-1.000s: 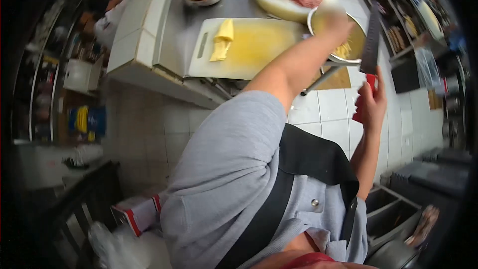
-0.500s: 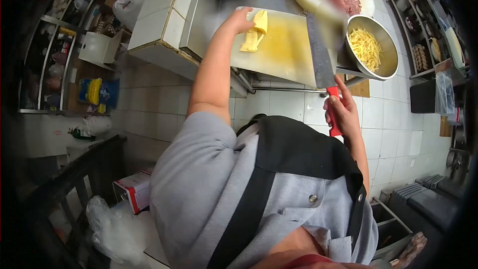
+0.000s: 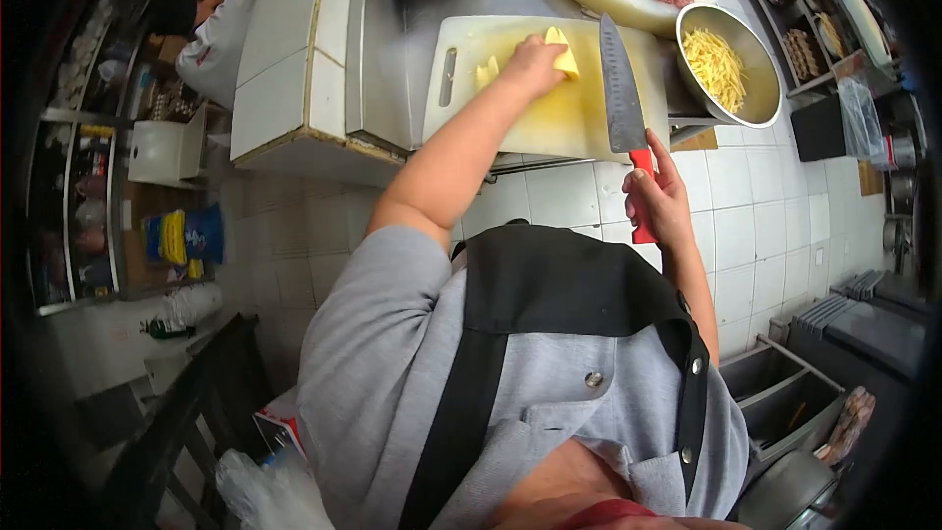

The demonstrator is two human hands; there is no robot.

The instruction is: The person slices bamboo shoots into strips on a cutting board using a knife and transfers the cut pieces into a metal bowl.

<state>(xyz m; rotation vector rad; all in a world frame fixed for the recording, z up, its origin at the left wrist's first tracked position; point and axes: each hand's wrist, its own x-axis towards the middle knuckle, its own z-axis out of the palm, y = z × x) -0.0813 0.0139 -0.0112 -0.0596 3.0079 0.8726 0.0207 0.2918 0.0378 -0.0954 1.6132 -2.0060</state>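
My left hand [image 3: 535,69] pinches a yellow piece [image 3: 560,51] over the cutting board [image 3: 476,31] — another piece [image 3: 484,73] lies beside my wrist. My right hand [image 3: 662,204] is clamped round the red-handled knife [image 3: 620,88], blade pointing away from me — left of the metal bowl [image 3: 763,79] of yellow strips [image 3: 714,67].

I can't read a single word, number or brand from where I stand: not on the knife [image 3: 620,88], the blue-and-yellow pack [image 3: 204,233] or the red-edged box [image 3: 278,429]; any print there is too small or blurred.
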